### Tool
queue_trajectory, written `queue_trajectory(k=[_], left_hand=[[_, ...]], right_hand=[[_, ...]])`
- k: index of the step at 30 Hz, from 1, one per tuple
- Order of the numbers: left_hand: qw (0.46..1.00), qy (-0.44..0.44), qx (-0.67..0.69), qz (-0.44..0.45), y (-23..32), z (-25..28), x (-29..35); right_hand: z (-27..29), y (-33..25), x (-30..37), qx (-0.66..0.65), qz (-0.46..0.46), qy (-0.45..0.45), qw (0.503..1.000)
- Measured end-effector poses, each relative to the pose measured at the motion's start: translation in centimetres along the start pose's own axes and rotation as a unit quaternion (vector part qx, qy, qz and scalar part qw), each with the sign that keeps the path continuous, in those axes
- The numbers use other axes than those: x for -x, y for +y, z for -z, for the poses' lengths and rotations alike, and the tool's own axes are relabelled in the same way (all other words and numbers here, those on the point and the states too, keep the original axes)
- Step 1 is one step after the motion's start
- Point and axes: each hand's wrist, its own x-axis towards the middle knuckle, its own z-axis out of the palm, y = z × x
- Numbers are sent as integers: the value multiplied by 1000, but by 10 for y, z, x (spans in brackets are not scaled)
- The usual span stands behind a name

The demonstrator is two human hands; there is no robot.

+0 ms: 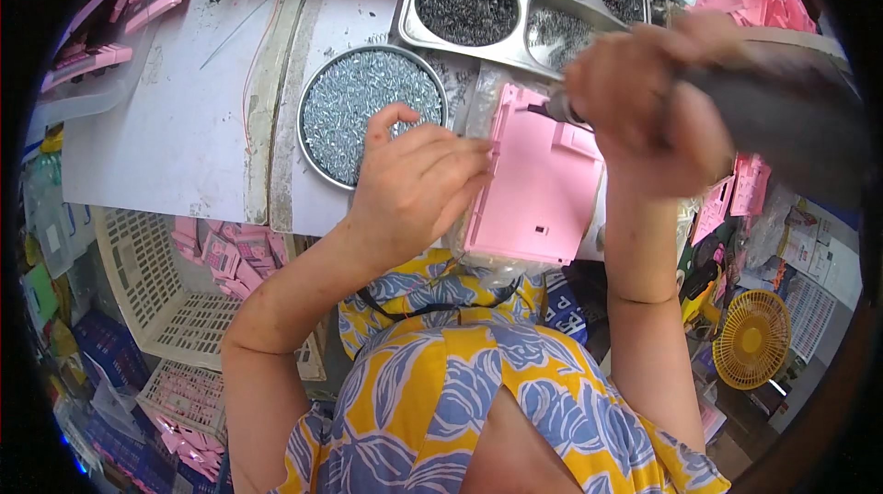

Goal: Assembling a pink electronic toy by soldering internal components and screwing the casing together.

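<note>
One pale table (175, 126) carries most of what lies here. Below its near edge, at the left, a crate (138, 282) holds pink parts (244, 264). At the far side a metal tray (501, 54), divided into compartments, is filled with small dark pieces (467, 5) — too fine to name. Its far edge runs out of view, and the right hand (635, 94) hides its near right corner. That hand, blurred, is closed around a dark driver (763, 108), whose rear end is lost at the dim right rim. Nearer lies a pink panel (533, 181), its far right corner covered, its long axis running away from the person and leaning slightly right. Left of it a round tin (303, 131) is full of silvery bits (354, 117), partly behind the left hand (414, 172). One finger bends over the tin; the others stretch to the panel's left edge — whether they grip, I cannot tell. The driver's tip (536, 109) points left, above the panel's far left corner; contact cannot be made out
</note>
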Motion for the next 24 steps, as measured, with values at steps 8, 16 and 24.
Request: queue_trajectory(k=[8, 16, 24], left_hand=[[999, 17, 27, -13, 13, 1, -8], [998, 64, 15, -5, 3, 7, -4], [995, 32, 65, 67, -13, 30, 9]], right_hand=[[-41, -32, 25, 21, -56, 3, 998], [-38, -21, 29, 48, -48, -8, 998], [-21, 10, 30, 195, -85, -30, 977]])
